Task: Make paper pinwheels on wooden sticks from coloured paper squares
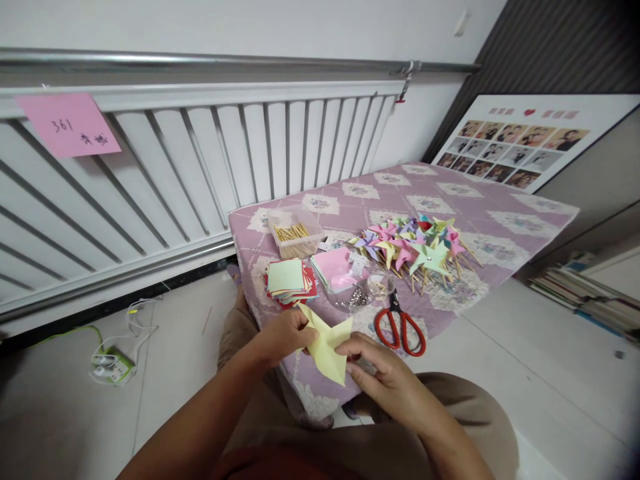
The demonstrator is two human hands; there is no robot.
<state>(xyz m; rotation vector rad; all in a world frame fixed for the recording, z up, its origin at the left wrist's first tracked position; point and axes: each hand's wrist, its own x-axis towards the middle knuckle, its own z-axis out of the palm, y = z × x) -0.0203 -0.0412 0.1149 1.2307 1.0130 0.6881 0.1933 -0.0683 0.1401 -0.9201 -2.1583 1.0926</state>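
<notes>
A pale yellow paper pinwheel (327,343), its corners folded towards the middle, is held above the near end of the table. My left hand (289,337) pinches it at the left side. On the right, the fingers of my right hand (377,367) close on its edge near the centre. Scissors with red handles (400,330) lie just beyond my right hand. Small metal fasteners (357,298) sit in a clear bag, beside a small round clear container (380,285). A stack of coloured paper squares (286,277) lies beyond my left hand.
Finished pinwheels on sticks (407,247) are heaped at the table's middle. A clear plastic box (295,233) holds wooden sticks, with pink paper sheets (334,267) near it. The floral tablecloth (520,227) runs along a white radiator (280,147). A power strip (115,367) lies on the floor.
</notes>
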